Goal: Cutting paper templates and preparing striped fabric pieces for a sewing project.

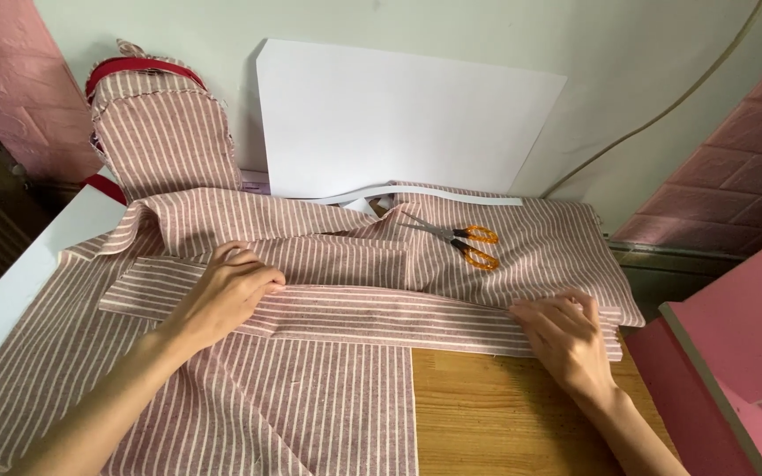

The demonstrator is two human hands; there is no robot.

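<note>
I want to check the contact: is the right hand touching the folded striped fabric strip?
Touching. The head view shows the right hand lying flat on the end of the folded striped fabric strip, its fingers pressing the cloth with no gap visible.

Pink cloth point(310, 388) with thin white stripes, long folded strip point(381, 313) in the same pink and white stripes, scissors point(460, 240) with orange handles and silver blades, brown wooden worktop point(504, 405), plain white card point(399, 123), striped pink bag point(162, 132) with red trim, pink brick-pattern wall point(743, 159)
</note>
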